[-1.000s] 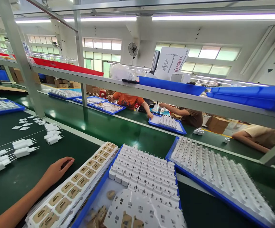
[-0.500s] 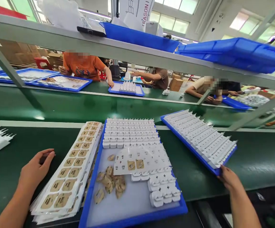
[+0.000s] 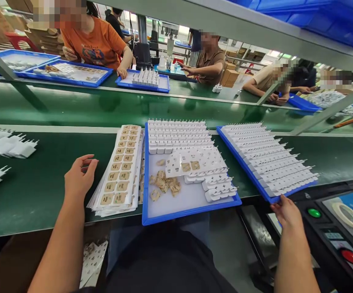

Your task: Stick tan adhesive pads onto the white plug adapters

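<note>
My right hand [image 3: 287, 211] pinches the near corner of a blue tray [image 3: 246, 167] packed with rows of white two-pin plugs [image 3: 268, 156]. My left hand [image 3: 80, 177] hovers over the green bench with fingers loosely curled, thumb apart, nothing in it. Just right of it lies a stack of white sheets with tan stickers [image 3: 123, 162]. Between the hands a second blue tray [image 3: 191, 212] bears rows of white plugs [image 3: 179, 136], a mostly used sticker sheet [image 3: 205, 156] and a heap of loose tan pieces [image 3: 164, 182].
More white plugs [image 3: 14, 146] lie at the left. A machine with green and red buttons [image 3: 350, 256] stands at the lower right. Across the green belt [image 3: 103, 101] co-workers sit, one with a hand on a blue tray [image 3: 164, 87]. A grey shelf bar [image 3: 225, 22] crosses overhead.
My view has tilted downward, so the bench sits higher and my lap and the button machine show. My right hand keeps its grip on the tray corner; my left hand stays empty.
</note>
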Action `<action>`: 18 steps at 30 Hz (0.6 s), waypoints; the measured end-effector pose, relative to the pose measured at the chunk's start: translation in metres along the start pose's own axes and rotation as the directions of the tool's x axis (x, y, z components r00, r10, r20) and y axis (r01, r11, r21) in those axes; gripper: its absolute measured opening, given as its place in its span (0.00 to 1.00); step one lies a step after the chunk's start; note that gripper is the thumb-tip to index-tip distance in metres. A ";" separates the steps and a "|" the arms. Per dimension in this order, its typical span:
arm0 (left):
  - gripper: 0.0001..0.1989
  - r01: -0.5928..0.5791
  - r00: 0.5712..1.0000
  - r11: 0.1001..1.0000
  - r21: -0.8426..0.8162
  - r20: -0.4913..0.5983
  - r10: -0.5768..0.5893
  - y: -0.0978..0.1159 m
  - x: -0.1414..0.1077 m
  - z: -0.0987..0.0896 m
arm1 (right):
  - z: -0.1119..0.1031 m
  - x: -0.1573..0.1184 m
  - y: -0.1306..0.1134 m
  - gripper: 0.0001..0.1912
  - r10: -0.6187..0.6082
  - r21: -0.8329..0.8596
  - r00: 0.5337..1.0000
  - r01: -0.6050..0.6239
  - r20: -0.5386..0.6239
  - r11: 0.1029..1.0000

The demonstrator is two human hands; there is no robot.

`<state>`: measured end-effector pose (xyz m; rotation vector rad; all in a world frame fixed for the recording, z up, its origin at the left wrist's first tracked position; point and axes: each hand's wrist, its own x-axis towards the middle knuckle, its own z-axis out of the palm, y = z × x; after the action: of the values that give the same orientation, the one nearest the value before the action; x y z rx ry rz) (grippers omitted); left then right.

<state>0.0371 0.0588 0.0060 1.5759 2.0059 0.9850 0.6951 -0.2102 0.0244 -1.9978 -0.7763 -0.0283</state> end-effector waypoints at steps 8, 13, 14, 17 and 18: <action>0.20 -0.346 0.935 0.938 -0.001 0.086 0.345 0.060 -0.033 0.002 | -0.011 -0.059 -0.065 0.12 -0.049 -0.269 0.939 -0.047 -0.340 0.962; 0.25 -0.614 0.661 0.772 -0.165 0.427 0.617 0.146 -0.046 0.050 | 0.071 -0.065 -0.163 0.12 -0.509 0.083 0.826 0.505 0.242 0.859; 0.25 -0.649 0.608 0.741 -0.174 0.467 0.642 0.161 -0.047 0.063 | 0.090 -0.069 -0.182 0.11 -0.608 0.162 0.717 0.592 0.341 0.789; 0.30 -0.692 0.585 0.720 -0.053 0.544 0.602 0.190 -0.047 0.093 | 0.136 -0.083 -0.222 0.10 -0.758 0.321 0.399 0.731 0.515 0.603; 0.32 -0.677 0.600 0.735 -0.019 0.564 0.567 0.194 -0.047 0.100 | 0.146 -0.087 -0.228 0.10 -0.768 0.328 0.354 0.750 0.533 0.574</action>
<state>0.2491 0.0635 0.0768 2.4353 1.1733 0.4364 0.4626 -0.0616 0.0936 -1.3955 -2.1251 0.1205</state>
